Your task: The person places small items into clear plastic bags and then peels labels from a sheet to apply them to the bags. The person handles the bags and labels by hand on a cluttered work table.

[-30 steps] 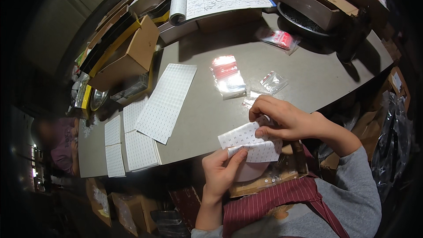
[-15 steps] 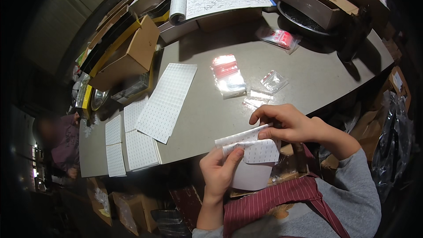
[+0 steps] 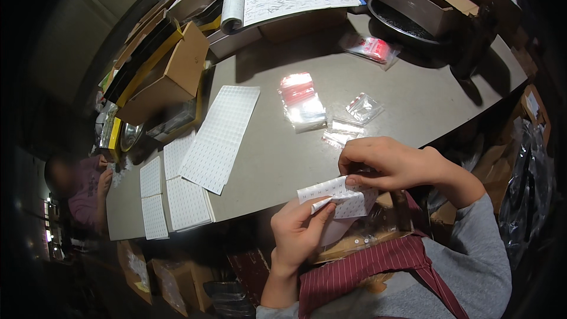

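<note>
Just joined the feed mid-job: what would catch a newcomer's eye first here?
Both hands, left hand and right hand, pinch a small white label strip at the grey table's near edge. Left of them lie white label sheets; farther back, shiny clear bags with red contents glare in the light.

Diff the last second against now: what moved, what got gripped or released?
Both hands, left hand and right hand, keep hold of the small white sheet and have carried it slightly down, off the table edge toward the lap. Nothing was released. The large white sheets and clear bags lie unmoved.
</note>
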A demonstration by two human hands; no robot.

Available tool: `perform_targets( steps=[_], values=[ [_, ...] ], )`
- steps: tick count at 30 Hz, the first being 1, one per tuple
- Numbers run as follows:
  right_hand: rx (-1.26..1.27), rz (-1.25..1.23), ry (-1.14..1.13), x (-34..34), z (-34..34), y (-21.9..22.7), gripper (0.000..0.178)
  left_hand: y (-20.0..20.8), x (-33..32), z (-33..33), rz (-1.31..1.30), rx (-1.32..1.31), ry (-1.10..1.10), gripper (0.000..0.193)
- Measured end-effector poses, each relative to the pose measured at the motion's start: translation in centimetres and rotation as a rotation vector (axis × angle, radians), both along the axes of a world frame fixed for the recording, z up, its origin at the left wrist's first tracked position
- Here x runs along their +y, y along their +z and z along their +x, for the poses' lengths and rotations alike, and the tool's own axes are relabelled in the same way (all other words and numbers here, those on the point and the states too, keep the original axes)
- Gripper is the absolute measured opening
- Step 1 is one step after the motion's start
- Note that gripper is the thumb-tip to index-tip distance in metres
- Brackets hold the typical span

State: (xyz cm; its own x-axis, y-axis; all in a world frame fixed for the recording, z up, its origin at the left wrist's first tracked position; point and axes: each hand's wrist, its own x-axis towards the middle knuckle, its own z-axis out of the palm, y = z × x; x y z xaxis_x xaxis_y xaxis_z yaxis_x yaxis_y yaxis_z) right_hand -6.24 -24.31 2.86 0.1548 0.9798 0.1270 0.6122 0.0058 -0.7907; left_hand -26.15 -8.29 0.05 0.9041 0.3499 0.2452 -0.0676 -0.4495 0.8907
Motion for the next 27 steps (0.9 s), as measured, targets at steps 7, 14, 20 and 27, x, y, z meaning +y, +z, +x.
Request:
perform_targets(
  steps=[7,14,20,27],
  values=[
    [-0.216,0.026,-0.017,-0.1,-0.4,0.1,0.033,0.1,0.0,0.6,0.094,-0.05,-0.01,0.018],
    [-0.367,0.111,-0.09,-0.1,-1.0,-0.7,0.028,-0.3,0.1,1.1,0.083,-0.066,0.018,0.022],
    [-0.583,0.262,-0.148,0.3,-1.8,-1.5,0.024,0.0,0.1,1.3,-0.075,-0.015,0.052,0.019],
    [-0.435,0.224,-0.136,-0.1,-1.4,-1.0,0.029,-0.8,0.4,1.4,-0.037,-0.031,0.053,0.019]
  ],
)
